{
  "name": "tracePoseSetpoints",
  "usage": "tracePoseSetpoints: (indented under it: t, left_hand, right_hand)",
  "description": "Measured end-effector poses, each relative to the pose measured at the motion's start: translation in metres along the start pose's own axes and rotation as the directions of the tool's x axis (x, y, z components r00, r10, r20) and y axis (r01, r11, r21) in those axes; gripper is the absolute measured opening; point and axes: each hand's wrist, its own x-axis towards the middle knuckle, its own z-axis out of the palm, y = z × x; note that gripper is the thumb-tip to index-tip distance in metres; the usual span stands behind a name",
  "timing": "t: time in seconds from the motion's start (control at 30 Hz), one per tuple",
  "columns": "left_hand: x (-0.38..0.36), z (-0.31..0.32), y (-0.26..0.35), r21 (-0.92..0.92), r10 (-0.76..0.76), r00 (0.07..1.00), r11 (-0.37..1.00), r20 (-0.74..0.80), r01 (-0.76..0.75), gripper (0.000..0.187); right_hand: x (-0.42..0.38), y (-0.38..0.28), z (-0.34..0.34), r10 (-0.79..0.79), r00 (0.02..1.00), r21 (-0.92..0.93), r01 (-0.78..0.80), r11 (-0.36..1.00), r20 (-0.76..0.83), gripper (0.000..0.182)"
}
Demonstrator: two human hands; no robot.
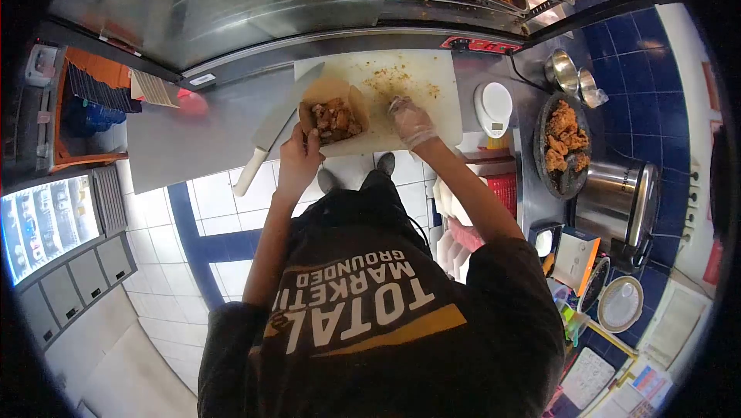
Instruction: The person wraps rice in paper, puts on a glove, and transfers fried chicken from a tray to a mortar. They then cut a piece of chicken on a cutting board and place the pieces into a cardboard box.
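Observation:
My bare left hand [300, 160] grips the near left edge of a brown paper food box [359, 101], thumb at its rim. Chopped fried chicken pieces [336, 121] lie in the box, which stands on a white cutting board [440, 90]. My right hand [413, 123], in a clear plastic glove, is low over the board to the right of the box. Its fingers are curled together, and whatever is in them is hidden. Brown crumbs [388, 78] are scattered beyond it. A large knife [266, 134] lies left of the box, its white handle overhanging the counter edge.
A white digital scale [494, 108] stands right of the board. Farther right are a dark round tray [546, 159] of fried chicken [566, 136] and metal bowls [562, 71]. A glass-fronted warming cabinet [231, 9] rises behind the counter [170, 144]. A red basket [503, 192] sits below.

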Motion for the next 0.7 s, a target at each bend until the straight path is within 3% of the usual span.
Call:
tracePoseSetpoints:
  t: [0.13, 0.2, 0.23, 0.3, 0.33, 0.4, 0.43, 0.57, 0.63, 0.7]
  left_hand:
    - [0.003, 0.002, 0.0, 0.034, -0.029, 1.0, 0.999, 0.0, 0.029, 0.026]
    - [0.004, 0.005, 0.002, 0.03, 0.037, 0.999, 0.999, -0.003, -0.037, 0.024]
    - [0.005, 0.008, 0.0, 0.025, 0.038, 0.999, 0.999, -0.012, -0.038, 0.024]
    - [0.01, 0.015, -0.004, -0.01, 0.039, 0.999, 0.999, 0.013, -0.039, 0.022]
    - [0.012, 0.018, -0.003, -0.014, 0.039, 0.999, 0.999, 0.002, -0.039, 0.022]
    - [0.014, 0.026, 0.0, 0.081, 0.034, 0.998, 0.996, 0.049, -0.038, 0.022]
    - [0.014, 0.029, 0.007, 0.028, 0.098, 0.994, 0.995, 0.055, -0.1, 0.026]
    - [0.018, 0.047, 0.016, -0.037, 0.034, 0.992, 0.999, 0.124, -0.03, 0.032]
    - [0.021, 0.054, 0.014, -0.027, 0.04, 0.991, 0.999, 0.124, -0.037, 0.037]
    - [0.02, 0.052, 0.011, -0.042, 0.041, 0.989, 0.998, 0.142, -0.036, 0.038]
  right_hand:
    - [0.001, 0.018, 0.043, -0.029, 0.99, -0.034, 0.025, 0.999, -0.138, 0.032]
    - [0.0, 0.015, 0.027, 0.186, 0.971, -0.02, -0.191, 0.981, -0.151, 0.023]
    - [0.002, 0.025, 0.03, 0.177, 0.972, -0.026, -0.182, 0.983, -0.154, 0.023]
    - [0.011, 0.052, 0.043, 0.371, 0.898, 0.206, -0.326, 0.923, -0.238, 0.017]
    - [0.01, 0.047, 0.023, 0.36, 0.901, 0.202, -0.317, 0.927, -0.241, 0.017]
    - [0.001, 0.021, -0.055, 0.308, 0.846, 0.349, -0.158, 0.924, -0.434, 0.014]
    - [0.0, 0.017, -0.064, 0.365, 0.842, 0.568, -0.087, 0.818, -0.396, 0.014]
    - [0.001, -0.019, -0.115, 0.233, 0.901, 0.603, 0.039, 0.797, -0.366, 0.019]
    - [0.011, -0.017, -0.108, 0.105, 0.923, 0.432, 0.072, 0.899, -0.371, 0.019]
    - [0.016, -0.014, -0.105, 0.094, 0.922, 0.381, 0.061, 0.922, -0.376, 0.018]
